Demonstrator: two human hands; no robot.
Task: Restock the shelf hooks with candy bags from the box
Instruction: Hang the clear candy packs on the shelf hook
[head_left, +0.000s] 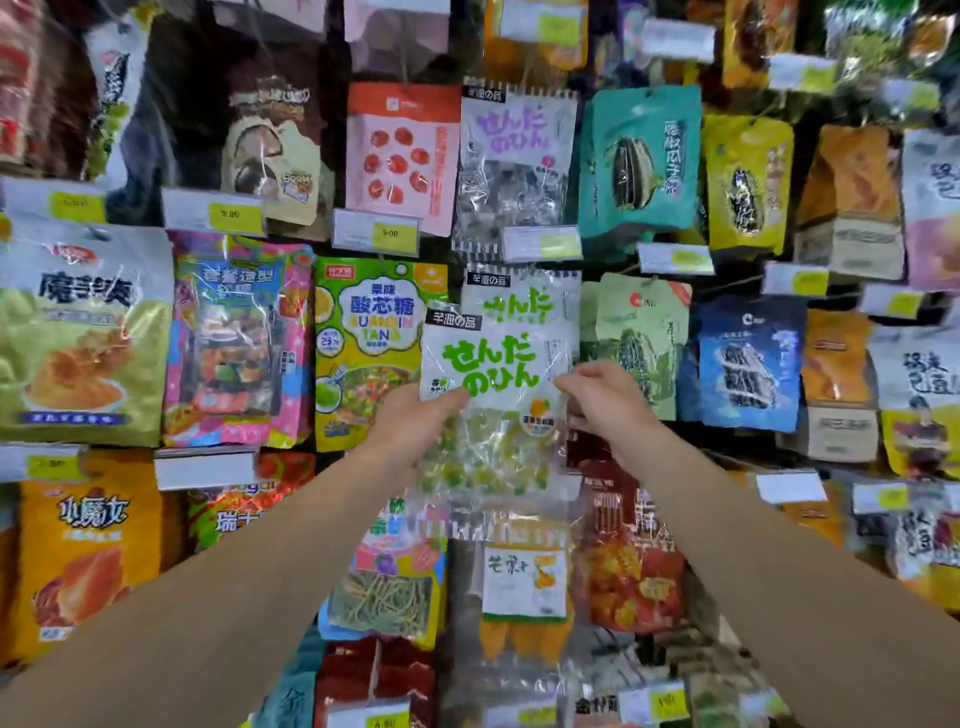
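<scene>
Clear plastic candy bag (493, 395): white upper panel with green lettering, black label strip at top left, green and yellow wrapped sweets visible through lower half. Held upright before a matching hanging bag (524, 296) on the middle shelf row. Left hand (415, 423) grips left edge at mid-height, thumb across front. Right hand (605, 397) pinches right edge, fingers curled, just beside green seed packet (641, 338).

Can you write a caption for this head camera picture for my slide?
Both hands, left hand and right hand, hold a green-lettered candy bag up to a matching hanging bag.
</scene>
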